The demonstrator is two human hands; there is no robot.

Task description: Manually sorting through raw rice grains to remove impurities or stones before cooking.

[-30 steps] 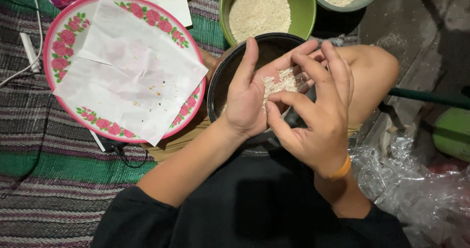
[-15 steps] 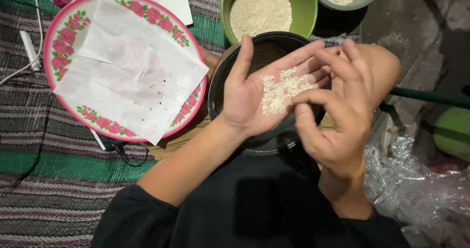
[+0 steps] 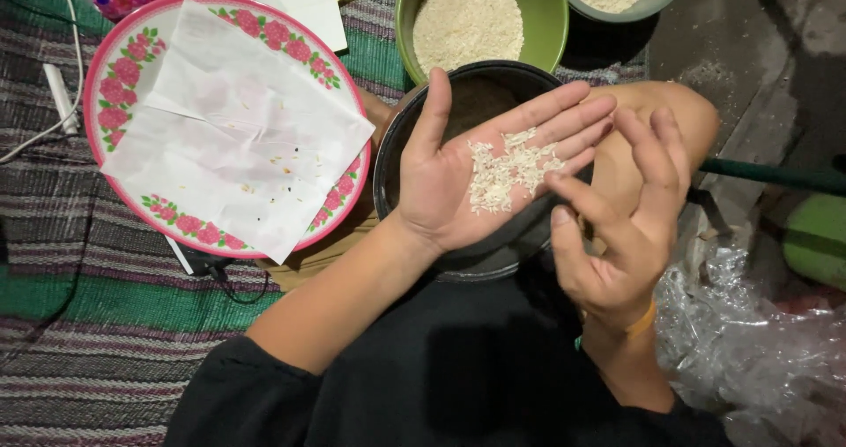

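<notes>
My left hand (image 3: 467, 169) lies flat, palm up, over a dark round pot (image 3: 414, 138) on my lap. A small heap of white rice grains (image 3: 507, 169) rests on its palm and fingers. My right hand (image 3: 621, 222) hovers just to the right of it, fingers loosely curled, forefinger tip close to the rice, holding nothing. An orange band sits on the right wrist.
A pink flowered plate (image 3: 123, 85) with a white paper sheet (image 3: 238, 138) bearing a few specks lies at the left on a striped mat (image 3: 97, 324). Two bowls of rice, one green (image 3: 551, 11), one pale (image 3: 656, 2), stand behind the pot. Crinkled clear plastic (image 3: 758, 341) is at right.
My right hand has drawn away from the left palm, down and to the right. The left hand has opened flat, so the rice now lies uncovered.
</notes>
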